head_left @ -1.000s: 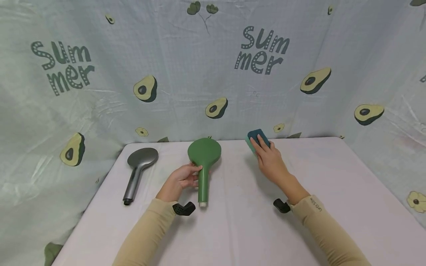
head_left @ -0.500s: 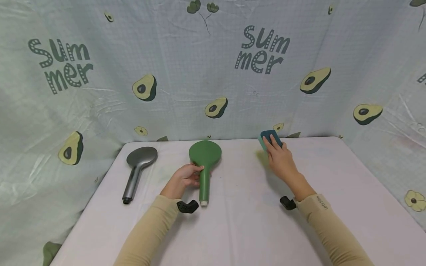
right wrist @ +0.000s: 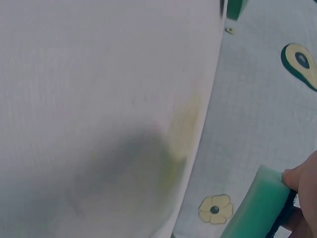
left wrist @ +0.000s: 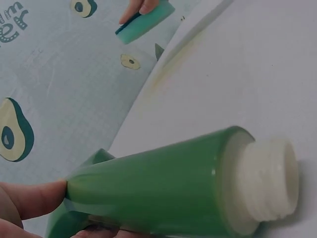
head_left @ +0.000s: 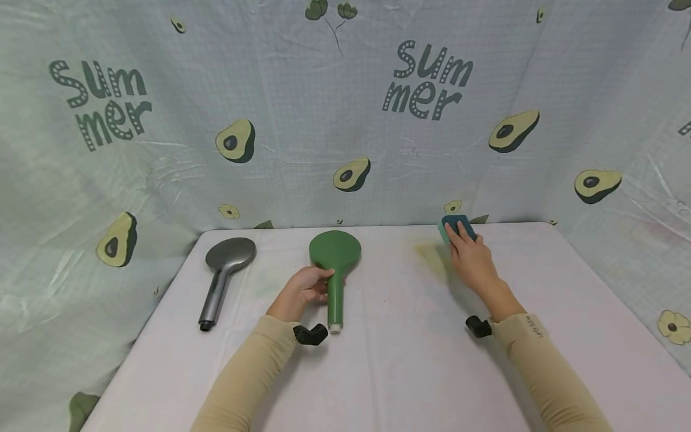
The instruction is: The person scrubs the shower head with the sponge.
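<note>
A green shower head stands face down near the middle, its round head pointing away. My left hand grips its handle below the head, thumb on top. In the left wrist view the handle ends in a white threaded collar. My right hand holds a sponge, teal with a dark blue scouring side, at the back edge of the table. The right wrist view shows the sponge's teal side with fingers along the dark side. A grey shower head lies untouched at the left.
The table has a white cloth with a yellowish patch left of the sponge. Behind it hangs a backdrop printed with avocados and lettering, which also closes off both sides.
My right hand has moved to the right with the sponge, and the yellowish patch on the cloth has come into sight. The left hand and green shower head have shifted slightly right.
</note>
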`<act>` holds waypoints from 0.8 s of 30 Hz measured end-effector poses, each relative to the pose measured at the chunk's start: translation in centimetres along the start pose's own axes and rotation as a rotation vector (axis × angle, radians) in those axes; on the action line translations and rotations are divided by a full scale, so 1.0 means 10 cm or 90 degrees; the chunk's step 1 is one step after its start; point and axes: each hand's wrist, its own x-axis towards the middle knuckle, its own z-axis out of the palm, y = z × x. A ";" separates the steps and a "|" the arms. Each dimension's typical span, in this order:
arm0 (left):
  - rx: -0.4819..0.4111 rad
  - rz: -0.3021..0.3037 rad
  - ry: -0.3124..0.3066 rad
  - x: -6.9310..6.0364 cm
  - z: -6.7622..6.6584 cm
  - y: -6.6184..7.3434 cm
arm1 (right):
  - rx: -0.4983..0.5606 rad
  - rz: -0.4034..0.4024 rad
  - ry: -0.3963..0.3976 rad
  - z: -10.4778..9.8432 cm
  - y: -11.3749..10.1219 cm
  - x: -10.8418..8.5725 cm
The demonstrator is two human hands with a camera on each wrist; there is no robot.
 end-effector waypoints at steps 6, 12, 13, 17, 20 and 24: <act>-0.015 -0.013 0.011 0.02 0.00 -0.01 | 0.000 0.036 -0.024 0.00 0.12 -0.02; -0.007 -0.015 0.011 0.03 0.01 -0.02 | 0.001 0.075 -0.063 0.03 0.27 -0.08; -0.008 -0.015 0.011 0.03 0.02 -0.03 | -0.001 0.079 -0.069 0.03 0.28 -0.09; -0.029 -0.018 0.022 0.02 0.05 -0.04 | -0.012 0.083 -0.093 0.04 0.34 -0.08; -0.050 -0.018 0.041 0.00 0.10 -0.05 | -0.016 0.092 -0.112 0.02 0.37 -0.05; -0.060 0.005 0.075 -0.04 0.15 -0.05 | -0.023 0.110 -0.136 0.00 0.41 -0.03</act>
